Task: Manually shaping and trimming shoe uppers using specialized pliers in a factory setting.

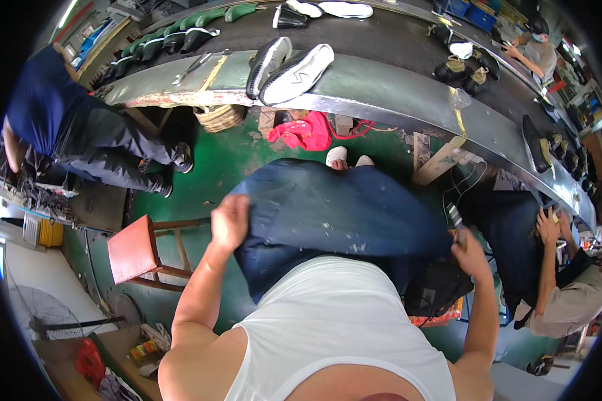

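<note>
A dark blue apron (pixel 321 207) with pale specks spreads out in front of me, below my white tank top. My left hand (pixel 230 222) is closed at the apron's left edge and seems to pinch its cloth. On the other side, my right hand (pixel 471 254) wraps around a short tool with a ridged metal end (pixel 454 215). Its exact kind is unclear, and my fingers cover its lower part. The apron's right edge reaches close to that hand. Ahead, a pair of white shoes with black soles (pixel 294 77) leans on the bench's metal edge.
The long bench (pixel 374 77) carries green shoe lasts (pixel 174 33) and dark shoes (pixel 465 70). A red-seated stool (pixel 134 248) stands left. One person (pixel 53 113) stands at left; another (pixel 575 301) works close on my right. Under the bench are a wicker basket (pixel 219 118) and red bag (pixel 308 131).
</note>
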The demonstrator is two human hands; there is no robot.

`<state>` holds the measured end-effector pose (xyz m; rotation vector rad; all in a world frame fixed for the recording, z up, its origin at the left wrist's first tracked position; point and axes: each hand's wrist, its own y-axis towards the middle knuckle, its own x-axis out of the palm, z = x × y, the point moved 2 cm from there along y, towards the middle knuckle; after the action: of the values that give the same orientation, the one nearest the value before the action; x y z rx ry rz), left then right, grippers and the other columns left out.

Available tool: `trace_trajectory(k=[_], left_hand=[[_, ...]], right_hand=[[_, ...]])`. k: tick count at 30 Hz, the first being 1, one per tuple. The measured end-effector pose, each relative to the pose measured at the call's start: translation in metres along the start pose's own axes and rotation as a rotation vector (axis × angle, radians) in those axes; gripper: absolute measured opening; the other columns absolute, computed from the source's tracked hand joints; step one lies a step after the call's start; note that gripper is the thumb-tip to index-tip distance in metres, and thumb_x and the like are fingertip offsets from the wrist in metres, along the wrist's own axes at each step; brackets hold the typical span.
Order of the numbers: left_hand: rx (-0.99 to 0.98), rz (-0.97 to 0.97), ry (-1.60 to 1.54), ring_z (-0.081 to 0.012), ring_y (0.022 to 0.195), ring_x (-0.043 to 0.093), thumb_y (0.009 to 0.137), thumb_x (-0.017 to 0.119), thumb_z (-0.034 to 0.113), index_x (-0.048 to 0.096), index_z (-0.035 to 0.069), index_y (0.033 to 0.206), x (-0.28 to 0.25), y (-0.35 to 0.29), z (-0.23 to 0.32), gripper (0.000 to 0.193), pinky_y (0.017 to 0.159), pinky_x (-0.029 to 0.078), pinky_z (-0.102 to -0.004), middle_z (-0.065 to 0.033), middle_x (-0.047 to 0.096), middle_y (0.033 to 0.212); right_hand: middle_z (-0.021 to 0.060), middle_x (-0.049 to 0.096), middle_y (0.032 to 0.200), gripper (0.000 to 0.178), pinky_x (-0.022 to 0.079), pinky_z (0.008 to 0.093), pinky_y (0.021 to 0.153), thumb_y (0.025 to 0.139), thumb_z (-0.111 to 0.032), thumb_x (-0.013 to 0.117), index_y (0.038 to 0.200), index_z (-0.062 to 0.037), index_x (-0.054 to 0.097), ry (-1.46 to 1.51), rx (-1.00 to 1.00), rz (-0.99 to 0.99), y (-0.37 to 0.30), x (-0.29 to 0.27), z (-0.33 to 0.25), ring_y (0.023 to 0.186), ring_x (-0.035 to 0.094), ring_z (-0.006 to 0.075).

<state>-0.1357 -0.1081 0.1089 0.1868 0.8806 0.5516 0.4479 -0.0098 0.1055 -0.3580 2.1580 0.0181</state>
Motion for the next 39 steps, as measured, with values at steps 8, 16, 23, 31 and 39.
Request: trace_trajectory(k=[8,16,23,31,39], left_hand=[[0.263,-0.2,0.339,-0.0424,0.127,0.048,0.087,0.068,0.033,0.048,-0.001,0.134,0.044,0.119,0.013,0.062,0.106,0.041,-0.0468,-0.0277,0.05,0.135],[-0.124,-0.318,0.345,-0.0377,0.115,0.062,0.08,0.065,0.067,0.06,-0.016,0.117,0.091,0.281,0.059,0.091,0.097,0.049,-0.0416,-0.0314,0.064,0.116],[-0.22,-0.299,-0.047,-0.0335,0.104,0.068,0.073,0.077,0.061,0.063,-0.018,0.108,0.126,0.309,0.042,0.088,0.088,0.052,-0.0396,-0.0292,0.067,0.11],[0.097,-0.602,-0.452,-0.0302,0.133,0.047,0.08,0.08,0.026,0.03,-0.007,0.148,0.094,0.071,0.064,0.09,0.111,0.036,-0.0393,-0.0289,0.048,0.141],[0.447,-0.938,0.08,-0.0468,0.143,0.027,0.079,0.071,0.053,0.033,-0.001,0.148,0.196,0.025,0.141,0.096,0.115,0.029,-0.0491,-0.0316,0.022,0.155]], right_hand=[[0.0231,0.066,0.097,0.037,0.049,0.0469,0.085,0.079,-0.024,0.075,0.105,-0.0022,0.06,-0.228,0.133,-0.422,-0.035,0.063,-0.008,0.099,0.063,0.0423],[0.0195,0.067,0.096,0.034,0.05,0.0427,0.082,0.083,-0.017,0.072,0.111,-0.0013,0.058,0.022,-0.07,0.084,-0.008,0.033,-0.041,0.093,0.065,0.0385],[0.0069,0.061,0.078,0.028,0.048,0.0304,0.067,0.089,-0.021,0.068,0.105,-0.0009,0.057,0.337,0.018,-0.005,0.03,0.077,-0.049,0.069,0.059,0.018],[0.0007,0.056,0.073,0.021,0.044,0.0242,0.055,0.091,-0.017,0.066,0.102,-0.0033,0.055,0.786,0.299,-0.032,0.064,0.092,-0.047,0.061,0.053,0.0086],[0.0027,0.06,0.087,0.032,0.045,0.0245,0.056,0.088,-0.016,0.069,0.111,-0.0026,0.051,0.905,0.308,-0.152,0.07,0.088,-0.054,0.064,0.055,0.0093]])
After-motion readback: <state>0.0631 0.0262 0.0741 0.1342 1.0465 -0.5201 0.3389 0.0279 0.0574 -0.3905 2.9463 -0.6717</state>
